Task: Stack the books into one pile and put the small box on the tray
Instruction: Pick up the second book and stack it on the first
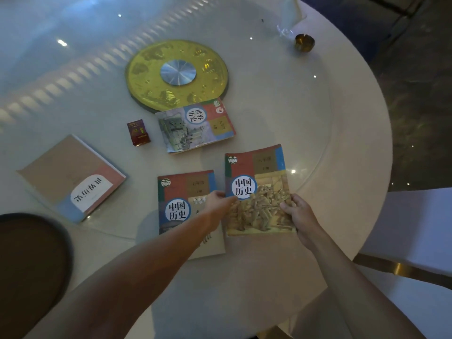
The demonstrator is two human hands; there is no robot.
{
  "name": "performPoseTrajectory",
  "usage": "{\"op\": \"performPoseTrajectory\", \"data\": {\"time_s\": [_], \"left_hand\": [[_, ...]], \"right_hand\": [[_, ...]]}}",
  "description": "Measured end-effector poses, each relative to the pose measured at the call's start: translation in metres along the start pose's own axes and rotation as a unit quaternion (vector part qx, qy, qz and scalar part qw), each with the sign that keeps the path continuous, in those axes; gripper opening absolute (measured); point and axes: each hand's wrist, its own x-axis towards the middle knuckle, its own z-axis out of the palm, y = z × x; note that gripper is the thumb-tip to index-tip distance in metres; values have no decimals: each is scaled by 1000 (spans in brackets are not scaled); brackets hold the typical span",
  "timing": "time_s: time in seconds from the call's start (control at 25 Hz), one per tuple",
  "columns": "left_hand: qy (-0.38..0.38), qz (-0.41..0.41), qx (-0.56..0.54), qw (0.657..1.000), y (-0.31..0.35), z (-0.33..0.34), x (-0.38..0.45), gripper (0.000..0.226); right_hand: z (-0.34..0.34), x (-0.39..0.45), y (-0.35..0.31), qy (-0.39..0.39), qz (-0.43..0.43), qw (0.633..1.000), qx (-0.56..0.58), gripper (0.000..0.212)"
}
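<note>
Hands [297,211] grip book [259,189] (box [138,132] beyond).

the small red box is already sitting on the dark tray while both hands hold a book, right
Not quite. The head view shows the small red box on the table, beside a book, far from the dark tray at the left edge. The left hand and right hand do hold a book.

Four books were laid on the table [305,113]: one [256,192] at centre, another [186,211] just beside it at nine o'clock, one [195,128] at eleven, one [73,177] well apart at nine. The small box [138,132] was set between the last two; the tray [29,265] was at eight.
</note>
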Motion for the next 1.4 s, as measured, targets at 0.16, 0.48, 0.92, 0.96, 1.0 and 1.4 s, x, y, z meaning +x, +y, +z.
{"op": "performPoseTrajectory", "data": {"time_s": [0.16, 0.48, 0.92, 0.96, 1.0, 1.4], "left_hand": [[54, 15, -39, 998, -10, -58, -3, 32], [158, -4, -20, 987, -71, -144, -20, 16], [186, 38, 163, 968, -92, -165, -28, 16], [185, 47, 195, 962, -92, -167, -27, 17], [184, 54, 230, 954, -91, -169, -27, 18], [171, 141, 236, 946, -14, -177, 27, 36]], "right_hand": [[41, -3, -9, -41, -24, 998, -33, 26], [141, -9, 19, -109, -11, 973, -203, 19], [167, -15, 33, -84, -70, 874, -474, 6], [167, -14, 33, -86, -68, 867, -485, 4], [167, -13, 32, -89, -63, 862, -495, 7], [168, 34, -20, -92, -56, 847, -521, 24]]}}
